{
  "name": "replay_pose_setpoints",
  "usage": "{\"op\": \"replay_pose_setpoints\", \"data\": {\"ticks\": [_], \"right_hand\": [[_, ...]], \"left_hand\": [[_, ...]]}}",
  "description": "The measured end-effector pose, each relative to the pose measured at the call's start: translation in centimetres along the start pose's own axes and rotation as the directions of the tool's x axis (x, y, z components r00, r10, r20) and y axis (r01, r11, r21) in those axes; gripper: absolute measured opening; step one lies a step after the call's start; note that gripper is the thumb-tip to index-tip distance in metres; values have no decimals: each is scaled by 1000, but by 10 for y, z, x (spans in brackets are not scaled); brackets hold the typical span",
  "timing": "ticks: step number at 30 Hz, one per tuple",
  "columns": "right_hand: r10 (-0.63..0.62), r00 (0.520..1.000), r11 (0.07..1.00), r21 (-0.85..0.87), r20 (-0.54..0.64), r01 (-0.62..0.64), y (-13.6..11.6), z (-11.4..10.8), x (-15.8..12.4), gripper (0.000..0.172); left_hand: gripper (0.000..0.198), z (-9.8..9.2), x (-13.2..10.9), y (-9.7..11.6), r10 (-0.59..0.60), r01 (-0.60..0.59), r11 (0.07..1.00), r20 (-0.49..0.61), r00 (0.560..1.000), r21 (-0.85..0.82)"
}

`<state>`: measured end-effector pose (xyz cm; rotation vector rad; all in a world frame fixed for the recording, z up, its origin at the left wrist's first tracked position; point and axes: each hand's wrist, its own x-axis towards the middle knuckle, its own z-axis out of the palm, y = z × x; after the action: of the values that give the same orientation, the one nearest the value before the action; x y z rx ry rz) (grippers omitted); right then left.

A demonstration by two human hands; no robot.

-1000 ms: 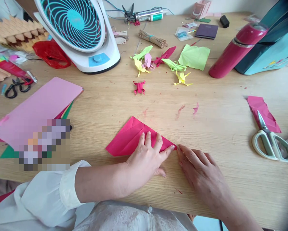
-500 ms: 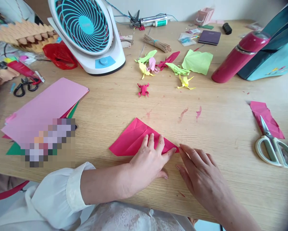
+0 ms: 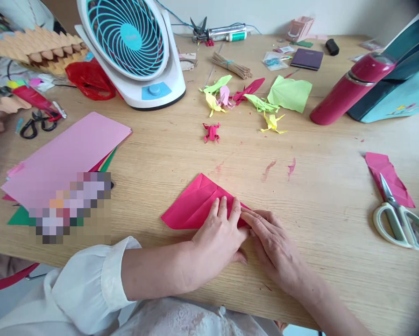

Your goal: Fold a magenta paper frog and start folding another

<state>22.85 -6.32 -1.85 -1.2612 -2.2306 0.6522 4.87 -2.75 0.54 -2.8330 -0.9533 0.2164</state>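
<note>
Left to right on a table (image 3: 160, 158) sit stacked paper (image 3: 72, 149), a far fan (image 3: 130, 37), small paper figures (image 3: 212, 133), a red bottle (image 3: 351, 91) and scissors (image 3: 398, 221). Near the centre, the left hand (image 3: 219, 233), fingers slightly spread, rests on folded red paper (image 3: 191, 203); the right hand (image 3: 272, 240), fingers close together, touches its right end, any pinch hidden.

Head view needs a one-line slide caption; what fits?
Left hand and right hand on folded crimson paper, light wooden table beneath.

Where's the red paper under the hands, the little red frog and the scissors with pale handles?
Red paper (image 3: 194, 205), head view: creased, uncovered part.
Little red frog (image 3: 212, 133), head view: its body.
Scissors with pale handles (image 3: 391, 200), head view: near the pivot.
</note>
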Motion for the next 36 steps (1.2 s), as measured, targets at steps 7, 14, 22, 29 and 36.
{"op": "replay_pose_setpoints", "data": {"ticks": [7, 14, 22, 29, 36], "right_hand": [[-20, 998, 1000, -5, 53, 20, 8, -9, 13, 52], [-27, 998, 999, -16, 58, 28, 11, -8, 13, 54], [-41, 997, 999, -28, 70, 43, 15, -6, 10, 56], [-73, 996, 997, 2, 61, 73, 19, -4, 10, 63], [-69, 996, 998, -9, 54, 69, 17, -4, 11, 73]], "left_hand": [[69, 2, 3, 1, -21, 21, 999, -1, 1000, -24], [65, 2, -1, 3, -32, 32, 999, 0, 999, -29], [66, 0, -6, -3, -31, 31, 994, 3, 1000, -100], [75, 8, -11, -12, -1, -5, 985, -30, 1000, -171], [90, 11, -19, -20, 22, -25, 984, -15, 1000, -175]]}}
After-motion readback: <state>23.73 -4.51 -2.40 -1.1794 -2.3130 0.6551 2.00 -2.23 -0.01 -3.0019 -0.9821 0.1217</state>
